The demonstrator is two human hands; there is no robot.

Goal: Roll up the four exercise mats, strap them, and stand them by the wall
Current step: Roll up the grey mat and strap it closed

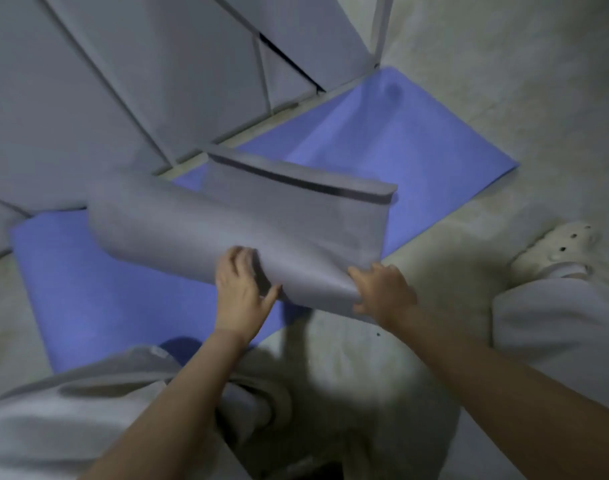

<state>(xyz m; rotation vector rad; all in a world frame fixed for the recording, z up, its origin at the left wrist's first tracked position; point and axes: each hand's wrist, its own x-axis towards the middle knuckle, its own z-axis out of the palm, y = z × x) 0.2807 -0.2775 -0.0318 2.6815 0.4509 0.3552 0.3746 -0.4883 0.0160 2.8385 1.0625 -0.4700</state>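
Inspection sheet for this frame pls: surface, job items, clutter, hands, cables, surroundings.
Surface: pale floor, bare where visible.
Job's things: grey mat, near end lifted and curling, lies across the blue mat, which is flat on the floor. No other mats or straps identified.
Clutter: nothing seen.
Grippers: left hand and right hand both grip the grey mat's near edge.
Cables: nothing seen.
Surroundings: grey panels in a pale frame behind the mats; white clog on the person's foot at right.

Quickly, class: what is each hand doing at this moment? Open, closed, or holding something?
Left hand: fingers curled over the near edge of the grey mat, holding it.
Right hand: holding the same mat at its near corner.
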